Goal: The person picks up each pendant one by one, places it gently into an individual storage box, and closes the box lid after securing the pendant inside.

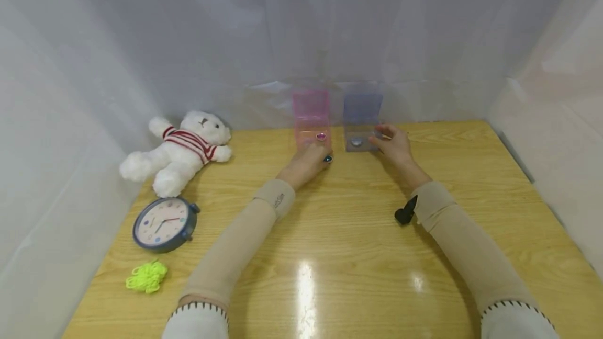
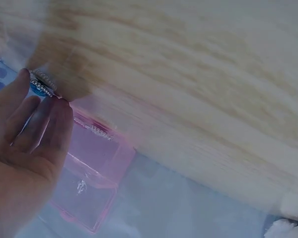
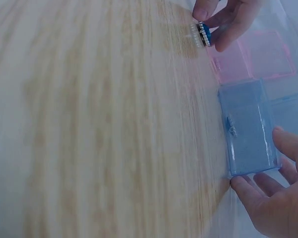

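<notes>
My left hand (image 1: 308, 164) pinches a blue gem ornament (image 1: 328, 159) edged with small bright beads. It is held in front of an open pink see-through plastic box (image 1: 311, 102), in which a pink gem ornament (image 1: 321, 136) lies. The right hand (image 1: 394, 145) grips the right side of an open blue see-through plastic box (image 3: 251, 148), thumb and fingers at its end wall. A pale, glittering ornament (image 1: 356, 142) sits inside that box. Both boxes have their lids raised at the back, side by side, and the left hand covers part of the pink one in the head view.
On the left lie a white teddy bear (image 1: 186, 143) in a striped top, a dark blue round clock (image 1: 162, 224) and a bundle of neon yellow yarn (image 1: 147, 277). A pale curtain (image 1: 424, 41) hangs behind the wooden table (image 1: 348, 255).
</notes>
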A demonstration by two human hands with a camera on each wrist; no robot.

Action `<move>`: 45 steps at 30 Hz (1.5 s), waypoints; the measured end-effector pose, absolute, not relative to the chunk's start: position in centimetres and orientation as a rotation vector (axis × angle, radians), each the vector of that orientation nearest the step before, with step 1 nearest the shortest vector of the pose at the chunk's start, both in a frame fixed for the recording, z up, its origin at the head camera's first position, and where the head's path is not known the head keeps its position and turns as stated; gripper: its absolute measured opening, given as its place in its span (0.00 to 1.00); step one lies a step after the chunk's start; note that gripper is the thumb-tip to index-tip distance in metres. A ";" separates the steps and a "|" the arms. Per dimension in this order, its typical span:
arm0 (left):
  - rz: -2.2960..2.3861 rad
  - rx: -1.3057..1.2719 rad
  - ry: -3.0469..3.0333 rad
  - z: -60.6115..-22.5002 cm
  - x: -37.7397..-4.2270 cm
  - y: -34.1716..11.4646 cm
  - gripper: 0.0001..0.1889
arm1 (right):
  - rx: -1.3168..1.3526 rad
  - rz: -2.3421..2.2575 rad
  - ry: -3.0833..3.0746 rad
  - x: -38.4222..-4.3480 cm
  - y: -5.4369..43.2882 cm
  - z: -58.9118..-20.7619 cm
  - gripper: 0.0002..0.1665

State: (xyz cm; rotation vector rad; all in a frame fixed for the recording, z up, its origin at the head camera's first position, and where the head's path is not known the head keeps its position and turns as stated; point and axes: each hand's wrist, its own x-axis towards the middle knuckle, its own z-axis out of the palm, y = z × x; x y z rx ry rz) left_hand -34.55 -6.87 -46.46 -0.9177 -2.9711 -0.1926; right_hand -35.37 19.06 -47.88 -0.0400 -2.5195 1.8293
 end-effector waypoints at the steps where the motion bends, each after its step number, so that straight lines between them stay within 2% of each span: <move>1: -0.175 -0.918 -2.969 -46.5 -34.5 -6.9 0.10 | -0.039 1.838 -2.515 -35.3 19.1 -47.9 0.33; 6: -0.181 -0.927 -2.948 -46.5 -34.4 -6.8 0.05 | -0.026 1.807 -2.524 -35.4 19.2 -47.9 0.33; 10: -0.256 -0.921 -2.971 -46.3 -34.3 -6.6 0.06 | -0.026 1.817 -2.516 -35.5 19.2 -47.9 0.33; 20: -0.411 -0.924 -3.032 -45.5 -34.0 -6.1 0.21 | -0.041 1.844 -2.518 -35.6 19.2 -47.9 0.32; 28: -0.520 -0.909 -2.951 -44.1 -34.1 -5.2 0.15 | -0.025 1.824 -2.528 -35.7 19.3 -48.0 0.32; 35: -0.551 -0.918 -2.932 -42.6 -34.7 -4.1 0.19 | -0.018 1.802 -2.520 -35.9 19.4 -48.2 0.31; 45: -0.552 -0.933 -2.942 -41.3 -35.8 -2.0 0.18 | 0.012 1.787 -2.496 -35.9 19.3 -48.4 0.32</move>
